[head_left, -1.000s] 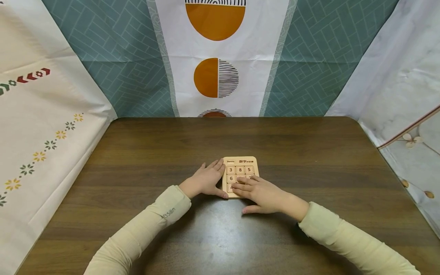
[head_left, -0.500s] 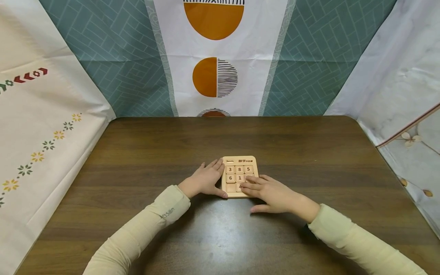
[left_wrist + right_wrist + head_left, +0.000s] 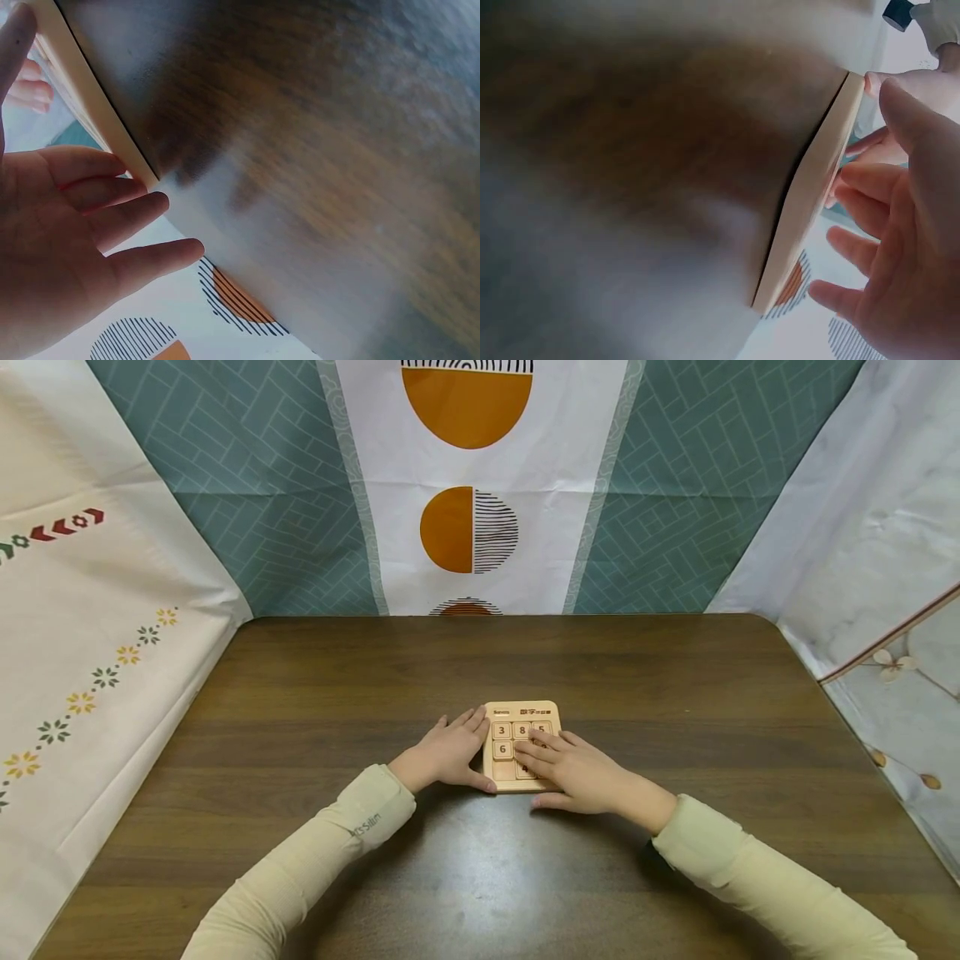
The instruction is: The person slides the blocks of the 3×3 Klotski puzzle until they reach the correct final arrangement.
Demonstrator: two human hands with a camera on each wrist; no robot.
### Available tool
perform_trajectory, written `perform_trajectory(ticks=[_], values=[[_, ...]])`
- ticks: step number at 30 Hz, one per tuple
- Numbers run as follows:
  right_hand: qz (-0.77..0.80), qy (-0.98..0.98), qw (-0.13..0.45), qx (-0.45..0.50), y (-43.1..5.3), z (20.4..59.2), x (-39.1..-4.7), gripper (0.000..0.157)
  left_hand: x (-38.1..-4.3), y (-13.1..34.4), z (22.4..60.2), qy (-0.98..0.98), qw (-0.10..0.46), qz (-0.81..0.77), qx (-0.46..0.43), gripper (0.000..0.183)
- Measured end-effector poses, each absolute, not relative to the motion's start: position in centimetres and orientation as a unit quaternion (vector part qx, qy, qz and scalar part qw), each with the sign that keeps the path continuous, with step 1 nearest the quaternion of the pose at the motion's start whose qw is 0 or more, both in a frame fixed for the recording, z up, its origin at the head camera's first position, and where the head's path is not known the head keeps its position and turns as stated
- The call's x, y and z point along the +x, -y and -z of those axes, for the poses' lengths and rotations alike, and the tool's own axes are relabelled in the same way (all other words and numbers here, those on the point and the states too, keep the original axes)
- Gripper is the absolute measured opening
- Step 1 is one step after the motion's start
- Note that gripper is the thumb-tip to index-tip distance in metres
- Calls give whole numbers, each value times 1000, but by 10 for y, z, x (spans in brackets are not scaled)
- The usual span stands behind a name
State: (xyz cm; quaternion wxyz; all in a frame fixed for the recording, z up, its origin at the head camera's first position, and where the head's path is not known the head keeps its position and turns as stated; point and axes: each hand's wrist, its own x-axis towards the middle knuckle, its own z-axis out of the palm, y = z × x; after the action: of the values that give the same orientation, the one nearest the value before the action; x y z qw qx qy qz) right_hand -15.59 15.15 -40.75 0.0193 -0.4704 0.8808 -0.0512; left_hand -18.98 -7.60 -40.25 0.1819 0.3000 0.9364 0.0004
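A pale wooden number sliding puzzle (image 3: 510,786) lies flat on the table, its tiles in three rows. Tiles 3, 8 and 6 show plainly; the bottom-left slot is bare. Along its left edge rests my left hand (image 3: 447,754), fingers straight at the upper side and thumb at the near left corner. The left wrist view has its fingertips right at the board's side (image 3: 112,127). My right hand (image 3: 588,775) lies over the right half of the board, fingers extended across the middle tiles, partly covering 5 and 4 and hiding the centre tile.
The dark wood-grain table (image 3: 360,685) spreads around the puzzle on all sides. Behind it hangs a patterned cloth (image 3: 300,527), teal and white with orange shapes. Light cloths (image 3: 97,610) hang at left and right.
The 4 tile has slid right from the bottom-left slot to the bottom middle. My right hand first shifted right, then came back left and up over the centre tiles. The left hand stays put.
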Motion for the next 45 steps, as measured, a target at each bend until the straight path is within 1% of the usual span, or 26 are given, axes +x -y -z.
perform_trajectory(ticks=[5, 14, 30, 36, 40, 45], values=[[40, -883, 14, -467, -145, 409, -162, 66, -190, 75, 402, -936, 184, -4, 301, 108], [35, -886, 38, -461, -138, 408, -165, 66, -190, 75, 402, -935, 183, -1, 303, 106], [34, -876, 44, -478, -137, 406, -147, 65, -191, 78, 401, -938, 174, -4, 300, 108], [30, -873, 38, -486, -137, 406, -143, 65, -190, 78, 401, -938, 178, -2, 298, 108], [25, -873, 30, -486, -137, 406, -147, 65, -190, 77, 402, -937, 177, -4, 299, 108], [27, -887, 24, -460, -135, 404, -158, 64, -190, 76, 402, -937, 180, -1, 300, 107]])
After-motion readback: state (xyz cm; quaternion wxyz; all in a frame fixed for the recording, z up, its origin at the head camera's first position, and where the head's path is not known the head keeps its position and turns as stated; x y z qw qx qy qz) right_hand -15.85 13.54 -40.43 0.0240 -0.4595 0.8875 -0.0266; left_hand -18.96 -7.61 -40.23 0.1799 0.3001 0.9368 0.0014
